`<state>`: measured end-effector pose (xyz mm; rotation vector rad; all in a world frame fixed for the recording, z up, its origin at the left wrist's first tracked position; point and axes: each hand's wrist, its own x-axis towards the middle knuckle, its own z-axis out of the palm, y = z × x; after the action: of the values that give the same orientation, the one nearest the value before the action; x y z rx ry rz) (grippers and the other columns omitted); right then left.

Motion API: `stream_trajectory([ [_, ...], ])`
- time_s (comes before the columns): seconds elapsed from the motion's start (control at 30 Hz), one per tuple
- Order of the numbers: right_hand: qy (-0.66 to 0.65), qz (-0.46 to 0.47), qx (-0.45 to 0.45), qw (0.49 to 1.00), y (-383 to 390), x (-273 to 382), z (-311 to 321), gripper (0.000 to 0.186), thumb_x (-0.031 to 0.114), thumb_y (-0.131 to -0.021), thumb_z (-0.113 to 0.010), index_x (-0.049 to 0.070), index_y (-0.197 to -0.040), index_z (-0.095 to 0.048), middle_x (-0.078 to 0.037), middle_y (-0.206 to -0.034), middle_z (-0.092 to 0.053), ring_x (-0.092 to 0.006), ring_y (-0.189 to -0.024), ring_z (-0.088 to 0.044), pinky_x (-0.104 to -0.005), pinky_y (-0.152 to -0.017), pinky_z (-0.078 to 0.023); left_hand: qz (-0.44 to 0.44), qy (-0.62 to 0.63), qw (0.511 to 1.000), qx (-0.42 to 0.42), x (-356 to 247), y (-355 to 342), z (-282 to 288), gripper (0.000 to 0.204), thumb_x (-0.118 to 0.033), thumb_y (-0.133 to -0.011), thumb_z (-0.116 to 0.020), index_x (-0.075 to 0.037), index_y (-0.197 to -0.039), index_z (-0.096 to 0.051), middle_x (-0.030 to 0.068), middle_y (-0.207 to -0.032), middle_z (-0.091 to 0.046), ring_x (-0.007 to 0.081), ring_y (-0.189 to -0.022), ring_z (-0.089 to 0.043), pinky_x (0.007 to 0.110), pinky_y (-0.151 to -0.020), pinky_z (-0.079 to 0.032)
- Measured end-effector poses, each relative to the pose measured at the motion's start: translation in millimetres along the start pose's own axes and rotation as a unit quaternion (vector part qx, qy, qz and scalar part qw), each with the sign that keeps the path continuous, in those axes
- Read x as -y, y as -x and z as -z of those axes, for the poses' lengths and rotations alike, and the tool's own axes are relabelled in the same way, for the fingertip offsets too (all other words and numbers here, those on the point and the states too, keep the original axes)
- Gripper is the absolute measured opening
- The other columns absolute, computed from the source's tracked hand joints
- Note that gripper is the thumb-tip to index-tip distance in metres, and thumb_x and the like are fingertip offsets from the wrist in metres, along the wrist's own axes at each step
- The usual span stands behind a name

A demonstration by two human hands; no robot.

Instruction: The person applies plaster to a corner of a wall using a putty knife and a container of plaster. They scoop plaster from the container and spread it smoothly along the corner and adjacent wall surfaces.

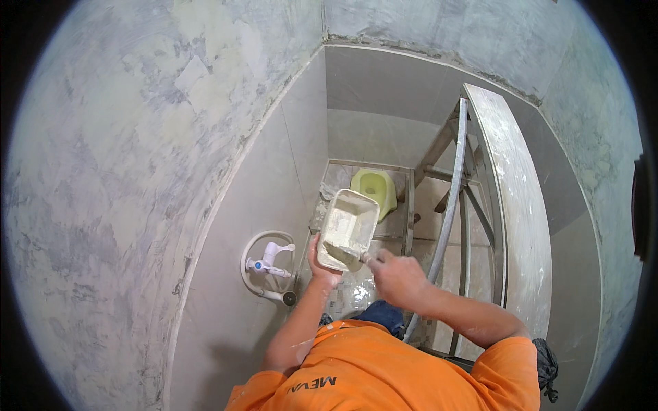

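The tub [358, 204], pale, rectangular and smeared with whitish paste [340, 222], is held above the floor just past the middle of the view, tilted so that its inside shows. At its 7 o'clock corner the left hand [325, 270] supports it, fingers grasping the side, though those beneath are hidden. From 4 o'clock comes the right hand [399, 279], slightly blurred, fingers clenched round the handle of a flat-bladed tool [343, 253]; the blade lies over the tub's near end, at 6 o'clock. Seen from the tub, a green squat toilet [388, 196] sits lower down at 1 o'clock, a white tap [269, 260] on the tiled wall at 8, a metal-legged trestle [515, 185] with a splashed plank at 3, and patchy plaster [137, 137] at 10.
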<state>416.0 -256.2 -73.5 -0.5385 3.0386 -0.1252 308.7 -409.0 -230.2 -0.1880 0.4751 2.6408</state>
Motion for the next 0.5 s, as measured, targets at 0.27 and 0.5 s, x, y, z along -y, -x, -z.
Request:
stream_trajectory([
  [0.27,-0.126,-0.038,-0.082,0.988,-6.3,-10.2,-8.7,0.035,0.018,-0.093,-0.058,0.01,-0.127,-0.061,-0.019,-0.096,-0.064,-0.0414,-0.078,-0.067,-0.0516,-0.07,-0.055,0.031,0.055,0.998,0.003,-8.2,-1.8,0.0,0.054,-0.05,-0.098,-0.045,-0.011,-0.133,-0.061,0.0089,-0.131,-0.063,0.0304,-0.117,-0.061,0.048,-0.104,-0.047],
  [0.5,-0.154,0.012,-0.096,0.983,-13.0,-9.2,19.9,0.029,0.017,-0.089,-0.062,0.008,-0.116,-0.067,-0.019,-0.092,-0.066,-0.0406,-0.078,-0.066,-0.0501,-0.071,-0.054,-0.033,0.078,0.996,-0.012,-24.6,8.5,-1.4,0.057,-0.049,-0.098,-0.045,-0.01,-0.138,-0.057,0.0098,-0.136,-0.06,0.0324,-0.125,-0.056,0.049,-0.108,-0.043],
])
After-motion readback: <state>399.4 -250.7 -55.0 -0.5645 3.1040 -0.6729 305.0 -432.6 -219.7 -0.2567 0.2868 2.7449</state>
